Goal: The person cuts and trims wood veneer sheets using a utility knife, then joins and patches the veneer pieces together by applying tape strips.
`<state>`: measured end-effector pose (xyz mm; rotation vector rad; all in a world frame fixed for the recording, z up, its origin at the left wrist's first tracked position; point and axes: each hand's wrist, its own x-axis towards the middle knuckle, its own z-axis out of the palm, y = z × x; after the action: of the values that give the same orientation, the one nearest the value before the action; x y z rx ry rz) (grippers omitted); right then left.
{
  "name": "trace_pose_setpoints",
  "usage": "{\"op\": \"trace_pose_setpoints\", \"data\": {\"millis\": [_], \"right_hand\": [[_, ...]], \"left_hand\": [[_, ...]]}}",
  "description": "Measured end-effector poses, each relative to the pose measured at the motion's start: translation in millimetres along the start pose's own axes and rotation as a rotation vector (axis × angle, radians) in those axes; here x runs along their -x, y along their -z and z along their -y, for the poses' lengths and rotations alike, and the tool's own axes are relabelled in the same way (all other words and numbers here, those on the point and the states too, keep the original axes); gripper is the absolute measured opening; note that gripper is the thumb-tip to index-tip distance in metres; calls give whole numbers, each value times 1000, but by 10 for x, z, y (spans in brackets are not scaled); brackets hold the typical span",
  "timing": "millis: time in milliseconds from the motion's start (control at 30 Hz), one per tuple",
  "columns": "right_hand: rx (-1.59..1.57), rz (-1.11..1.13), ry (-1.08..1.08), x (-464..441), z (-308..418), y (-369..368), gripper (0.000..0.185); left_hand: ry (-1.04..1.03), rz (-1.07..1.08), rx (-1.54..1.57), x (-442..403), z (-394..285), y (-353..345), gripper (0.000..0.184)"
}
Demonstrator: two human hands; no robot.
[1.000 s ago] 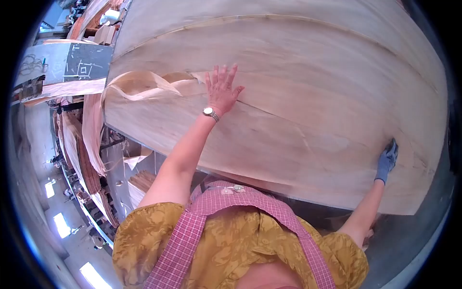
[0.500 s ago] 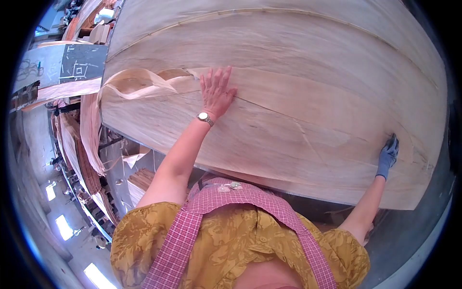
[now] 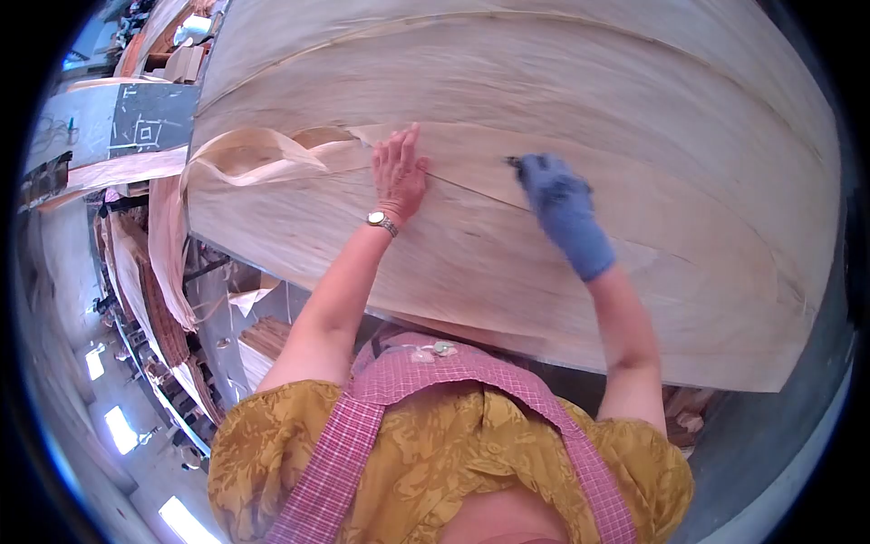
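Note:
Wide sheets of pale wood veneer (image 3: 507, 82) are spread over the work surface in front of me. A narrower veneer strip (image 3: 471, 150) lies across them, and its left end loops up into a curl (image 3: 240, 150). My left hand (image 3: 399, 174), bare with a wristwatch, rests on the strip near that curl, fingers stretched out. My right hand (image 3: 559, 204), in a blue glove with darker fingers, is over the strip right of my left hand. Its fingers are closed, with a small dark tip poking out at the front; what it belongs to I cannot make out.
Long veneer offcuts (image 3: 168, 245) hang over the left edge of the work surface. A dark board with white chalk marks (image 3: 149, 122) stands beyond that edge. A stack of wood pieces (image 3: 263, 344) sits below, left of my body.
My right hand has swept left from the far right end of the veneer to near my left hand. My left hand has stayed almost in place.

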<state>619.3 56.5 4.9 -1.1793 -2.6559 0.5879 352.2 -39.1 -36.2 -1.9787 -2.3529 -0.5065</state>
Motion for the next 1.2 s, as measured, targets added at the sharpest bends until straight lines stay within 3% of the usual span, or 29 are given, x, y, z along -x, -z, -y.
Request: {"op": "trace_pose_setpoints", "data": {"millis": [133, 233, 533, 633, 733, 867, 933, 1033, 1100, 1167, 1200], "right_hand": [[174, 305, -103, -357, 555, -255, 21], [265, 401, -84, -390, 588, -431, 23], [283, 405, -91, -361, 641, -414, 22], [211, 258, -114, -327, 630, -451, 21], [126, -94, -47, -329, 594, -446, 18], [73, -291, 60, -237, 321, -699, 22], [128, -191, -18, -262, 308, -728, 26], [158, -231, -12, -263, 311, -776, 26], [177, -195, -57, -268, 352, -790, 24], [198, -170, -74, -283, 358, -741, 23], [221, -176, -90, -287, 405, -721, 23]], "left_hand": [[17, -2, -33, -2, -4, 12, 63], [16, -7, -17, 1, -3, 23, 63], [7, -6, -28, -10, -41, 73, 63], [-4, -7, -51, 6, 12, -13, 65], [-2, 18, -80, 72, 106, -152, 66], [16, 129, 113, 42, 268, 162, 73], [-80, 132, 261, 120, 350, 425, 82], [-223, 44, -14, 298, 887, 972, 105], [-86, 17, -101, 317, 1595, 1101, 119], [20, 140, -297, 193, 2129, 1288, 131], [-44, 168, -324, 139, 2387, 1334, 119]]}}
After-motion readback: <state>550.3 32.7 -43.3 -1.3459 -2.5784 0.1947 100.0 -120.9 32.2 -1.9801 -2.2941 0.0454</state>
